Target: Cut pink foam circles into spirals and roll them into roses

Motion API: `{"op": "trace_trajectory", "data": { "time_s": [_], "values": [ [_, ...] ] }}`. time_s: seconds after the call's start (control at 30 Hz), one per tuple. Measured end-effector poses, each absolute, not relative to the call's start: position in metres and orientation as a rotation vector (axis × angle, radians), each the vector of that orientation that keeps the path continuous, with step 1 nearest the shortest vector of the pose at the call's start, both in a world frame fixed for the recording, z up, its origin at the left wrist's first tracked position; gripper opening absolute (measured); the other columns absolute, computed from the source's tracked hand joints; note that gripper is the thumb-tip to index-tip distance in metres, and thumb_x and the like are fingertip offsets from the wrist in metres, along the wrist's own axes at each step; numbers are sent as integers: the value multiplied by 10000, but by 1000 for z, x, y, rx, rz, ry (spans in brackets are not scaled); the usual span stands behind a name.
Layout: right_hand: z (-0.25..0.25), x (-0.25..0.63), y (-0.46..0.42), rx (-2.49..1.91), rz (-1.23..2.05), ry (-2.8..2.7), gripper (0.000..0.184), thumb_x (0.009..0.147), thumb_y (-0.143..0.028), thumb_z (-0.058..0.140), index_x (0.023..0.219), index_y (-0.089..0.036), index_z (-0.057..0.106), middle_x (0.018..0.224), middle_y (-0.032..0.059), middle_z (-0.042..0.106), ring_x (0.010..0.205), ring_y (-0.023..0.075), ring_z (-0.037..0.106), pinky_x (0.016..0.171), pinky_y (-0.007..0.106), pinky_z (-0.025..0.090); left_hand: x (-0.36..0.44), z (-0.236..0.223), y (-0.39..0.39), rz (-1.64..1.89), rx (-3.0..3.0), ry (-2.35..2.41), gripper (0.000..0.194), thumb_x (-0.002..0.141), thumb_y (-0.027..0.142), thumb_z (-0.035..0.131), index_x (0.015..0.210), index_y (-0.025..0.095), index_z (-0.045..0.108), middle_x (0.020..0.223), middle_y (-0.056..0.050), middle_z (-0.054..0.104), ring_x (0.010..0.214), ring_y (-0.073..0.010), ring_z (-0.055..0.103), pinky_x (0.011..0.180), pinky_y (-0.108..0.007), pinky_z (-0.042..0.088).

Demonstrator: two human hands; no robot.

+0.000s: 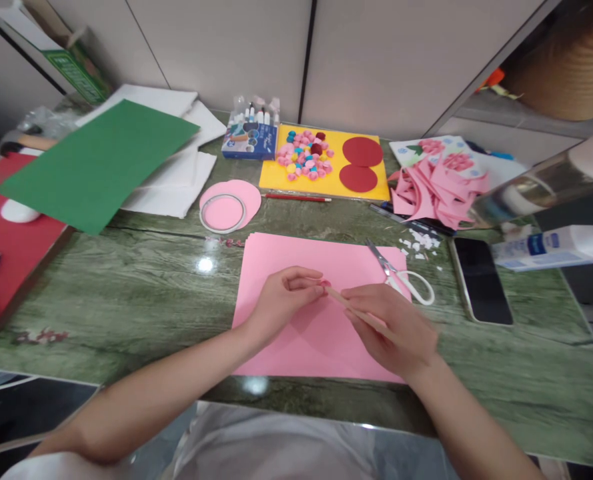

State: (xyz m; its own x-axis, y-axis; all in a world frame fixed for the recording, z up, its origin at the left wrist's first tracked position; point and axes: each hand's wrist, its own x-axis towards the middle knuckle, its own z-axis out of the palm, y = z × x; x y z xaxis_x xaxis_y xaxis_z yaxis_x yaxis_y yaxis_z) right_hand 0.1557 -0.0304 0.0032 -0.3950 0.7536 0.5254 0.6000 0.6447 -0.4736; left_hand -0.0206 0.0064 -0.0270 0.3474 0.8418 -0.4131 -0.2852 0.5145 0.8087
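Note:
Above a stack of pink paper [276,353], my left hand [283,297] pinches a small curled piece of pink paper [325,283] between thumb and fingertips. My right hand [399,330] grips a thin pale wooden stick [336,295] like a pen. The stick's far tip meets the pink curl at the left fingertips; whether the paper is wound around it I cannot tell. White-handled scissors [389,268] lie with blades apart on the stack's right edge, just beyond my right hand.
Behind the stack are pink circles with a ring [222,213], a red pencil [299,198] and yellow sheets [271,177] bearing paper curls and red circles. Pink scraps [433,190], a phone [483,280] and a white bottle [551,247] lie right. Green paper [103,157] lies left.

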Motion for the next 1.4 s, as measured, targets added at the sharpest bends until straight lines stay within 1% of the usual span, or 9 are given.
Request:
{"op": "trace_trajectory", "data": {
  "time_s": [0.27, 0.53, 0.63, 0.7, 0.77, 0.83, 1.0, 1.23, 1.4],
  "values": [
    [-3, 147, -33, -989, 95, -2095, 164, 735, -79, 613, 826, -197, 545, 724, 47, 638, 692, 164, 595, 605, 291, 512, -19, -27, 5, 833, 723, 1003, 240, 639, 211, 716, 854, 139, 637, 772, -43, 703, 767, -155, 654, 756, -278, 485],
    [2, 142, -30, -1021, 30, -2065, 220, 726, -80, 606, 650, -207, 444, 571, 0, 555, 524, 127, 489, 500, 272, 405, -19, -26, 3, 814, 781, 993, 261, 634, 234, 719, 867, 145, 639, 789, -55, 702, 772, -165, 657, 764, -290, 485],
    [6, 145, -28, -1075, 63, -2074, 117, 760, -226, 608, 746, -204, 494, 570, -5, 547, 516, 137, 496, 497, 281, 397, -19, -25, 5, 817, 802, 984, 274, 626, 243, 725, 867, 144, 640, 793, -58, 704, 781, -175, 660, 767, -297, 488],
    [7, 148, -28, -1068, 96, -2103, 181, 762, -266, 606, 906, -187, 530, 591, -5, 555, 523, 143, 506, 502, 286, 405, -19, -25, 7, 823, 799, 991, 290, 621, 243, 729, 877, 145, 633, 789, -57, 707, 777, -177, 662, 761, -301, 490],
    [7, 150, -29, -1007, 99, -2143, 297, 754, -177, 603, 1040, -183, 523, 631, 3, 585, 556, 145, 530, 531, 294, 424, -20, -24, 9, 833, 796, 1001, 296, 624, 239, 727, 886, 146, 625, 783, -54, 709, 763, -173, 661, 747, -298, 493],
    [6, 152, -29, -963, 77, -2159, 356, 736, -72, 595, 1065, -188, 528, 676, 16, 619, 597, 147, 555, 560, 300, 439, -20, -23, 10, 843, 803, 1005, 288, 635, 233, 718, 891, 146, 619, 779, -53, 709, 748, -167, 659, 727, -289, 495],
    [9, 149, -29, -915, 49, -2164, 296, 741, -42, 597, 1001, -176, 553, 699, 29, 654, 602, 140, 563, 548, 297, 451, -22, -23, 8, 855, 817, 1016, 317, 655, 233, 702, 946, 158, 602, 785, -53, 712, 735, -165, 658, 706, -282, 493],
    [11, 145, -27, -906, -1, -2150, 110, 742, -87, 633, 771, -177, 577, 547, -18, 583, 524, 117, 526, 509, 281, 409, -21, -25, 5, 850, 802, 1022, 360, 654, 249, 706, 985, 170, 588, 790, -50, 716, 768, -181, 665, 728, -294, 490],
    [7, 146, -28, -947, -52, -2148, 224, 729, -118, 661, 579, -189, 511, 476, -41, 495, 488, 98, 437, 501, 277, 368, -21, -26, 3, 841, 826, 1001, 360, 664, 252, 701, 994, 164, 586, 821, -58, 713, 802, -176, 664, 761, -291, 491]
  ]
}}
